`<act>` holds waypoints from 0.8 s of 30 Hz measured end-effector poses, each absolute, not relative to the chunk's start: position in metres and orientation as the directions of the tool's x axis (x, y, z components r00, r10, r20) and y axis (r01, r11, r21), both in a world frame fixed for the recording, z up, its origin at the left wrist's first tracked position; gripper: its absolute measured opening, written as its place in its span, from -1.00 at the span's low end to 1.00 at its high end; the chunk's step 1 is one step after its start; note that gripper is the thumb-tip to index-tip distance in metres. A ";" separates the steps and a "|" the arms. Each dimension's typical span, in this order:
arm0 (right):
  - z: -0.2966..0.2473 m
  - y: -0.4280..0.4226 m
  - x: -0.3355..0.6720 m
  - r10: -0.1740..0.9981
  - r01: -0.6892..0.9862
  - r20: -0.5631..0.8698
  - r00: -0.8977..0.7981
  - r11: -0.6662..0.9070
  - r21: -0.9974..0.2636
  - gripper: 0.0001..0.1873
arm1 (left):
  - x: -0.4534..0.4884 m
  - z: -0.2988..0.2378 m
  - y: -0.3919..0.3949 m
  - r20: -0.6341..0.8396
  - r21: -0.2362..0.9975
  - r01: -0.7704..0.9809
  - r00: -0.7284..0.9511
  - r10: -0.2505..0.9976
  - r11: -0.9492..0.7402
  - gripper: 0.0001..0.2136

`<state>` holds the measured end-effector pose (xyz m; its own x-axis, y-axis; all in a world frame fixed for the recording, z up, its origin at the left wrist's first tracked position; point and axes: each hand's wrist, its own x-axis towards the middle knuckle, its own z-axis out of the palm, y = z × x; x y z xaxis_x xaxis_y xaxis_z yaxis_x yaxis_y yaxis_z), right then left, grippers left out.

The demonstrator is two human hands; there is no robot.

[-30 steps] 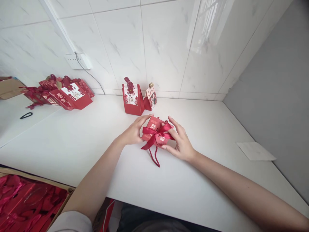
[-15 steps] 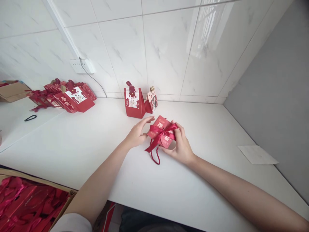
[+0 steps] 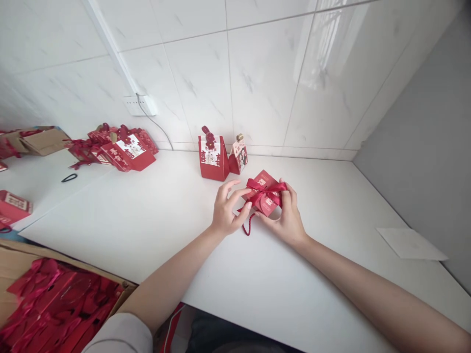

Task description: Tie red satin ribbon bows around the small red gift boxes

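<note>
A small red gift box (image 3: 267, 208) with pale printed lettering sits tilted over the white table. A shiny red ribbon (image 3: 265, 191) is tied round it in a bow, and a twisted dark red cord (image 3: 247, 230) hangs from its near side. My right hand (image 3: 289, 218) grips the box along its right side, thumb at the near edge and fingers at the far one. At the left of the bow is my left hand (image 3: 230, 211), its fingers apart; index finger and thumb reach either side of the ribbon. Whether they touch it is unclear.
Behind stand a red gift box with a flower (image 3: 213, 164) and a smaller pink-and-red box (image 3: 239, 157). More red boxes (image 3: 128, 152) lie at the left by the wall. A carton (image 3: 127, 289) of red ribboned pieces is lower left. White paper (image 3: 410, 243) lies right.
My left hand has moved from the box's left side to the bow, with its fingers over the ribbon. The view has shifted left. My right hand keeps its grip on the box.
</note>
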<state>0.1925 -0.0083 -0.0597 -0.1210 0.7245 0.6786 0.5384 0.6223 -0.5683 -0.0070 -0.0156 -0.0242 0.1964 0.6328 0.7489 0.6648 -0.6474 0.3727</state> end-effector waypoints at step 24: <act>-0.072 -0.015 0.195 0.680 0.579 0.710 -0.184 0.658 -0.481 0.00 | 0.010 -0.023 -0.031 0.533 0.586 0.544 0.298 0.792 -0.600 -0.37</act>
<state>0.1952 -0.0147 -0.0717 -0.1838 0.6802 0.7096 0.5788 0.6583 -0.4812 0.0098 -0.0307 -0.0228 0.2983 0.7916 0.5333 0.5442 -0.6000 0.5864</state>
